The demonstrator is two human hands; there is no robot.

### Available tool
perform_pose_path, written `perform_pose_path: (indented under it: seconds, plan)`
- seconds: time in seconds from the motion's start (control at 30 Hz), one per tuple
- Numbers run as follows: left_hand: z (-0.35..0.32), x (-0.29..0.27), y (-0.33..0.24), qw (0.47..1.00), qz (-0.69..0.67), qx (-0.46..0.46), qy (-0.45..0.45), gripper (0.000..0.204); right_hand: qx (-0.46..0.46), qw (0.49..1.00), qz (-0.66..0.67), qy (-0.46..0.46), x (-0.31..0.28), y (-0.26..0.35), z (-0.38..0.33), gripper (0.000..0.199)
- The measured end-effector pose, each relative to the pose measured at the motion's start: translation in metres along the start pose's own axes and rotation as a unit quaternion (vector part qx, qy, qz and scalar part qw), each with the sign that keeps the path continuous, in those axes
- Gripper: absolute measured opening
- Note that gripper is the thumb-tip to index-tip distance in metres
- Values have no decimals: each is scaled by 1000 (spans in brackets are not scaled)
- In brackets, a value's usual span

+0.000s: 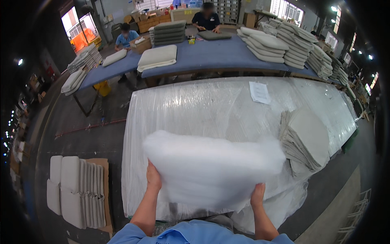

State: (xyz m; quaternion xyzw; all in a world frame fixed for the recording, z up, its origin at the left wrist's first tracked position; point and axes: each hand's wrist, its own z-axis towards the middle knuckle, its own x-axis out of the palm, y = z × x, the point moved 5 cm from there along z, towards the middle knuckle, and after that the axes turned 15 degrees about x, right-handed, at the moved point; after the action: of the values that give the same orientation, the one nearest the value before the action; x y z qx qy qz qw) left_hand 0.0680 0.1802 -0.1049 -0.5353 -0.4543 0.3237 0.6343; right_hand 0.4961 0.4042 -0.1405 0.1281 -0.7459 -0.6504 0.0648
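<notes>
Left of the grey sheets [310, 136], the white pad [213, 171] is held at both ends, long axis sideways, between left hand [153, 177] and right hand [257, 195], the right nearer the sheets.

Blue tables [219, 55], two co-workers [205, 18] behind.
Pale cushion stacks [266, 48] right, grey-green stack [169, 34] left of centre; yellow container [104, 88] under left table [96, 76]; floor cushions [71, 183] left, cardboard [107, 199] alongside.

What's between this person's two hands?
In the head view, a thick, fluffy white pad fills the stretch from the left hand to the right hand, held near its edges, with a plastic-wrapped surface behind it.
</notes>
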Motion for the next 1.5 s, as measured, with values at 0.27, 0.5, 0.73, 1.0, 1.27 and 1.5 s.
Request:
perform_pose_path:
  seconds: [0.27,0.5,0.73,1.0,1.27,1.5]
  plan:
    - [5,-48,39,999,10,4,-40,43,-19,990,-138,14,18,-10,-51,34]
    - [7,-17,46,993,-14,114,13,40,-201,733,-647,-56,-88,19,-49,40]
    - [7,-21,48,990,-109,87,-3,30,-259,917,-270,-140,-15,297,-108,64]
    - [-4,-18,50,987,-135,77,-34,27,-373,723,-565,137,156,245,-86,37]
    - [-17,-69,68,983,-120,137,12,36,-167,801,-515,256,182,227,-37,22]
    - [-34,-93,22,965,-262,13,2,66,-116,824,-489,262,166,187,-27,23]
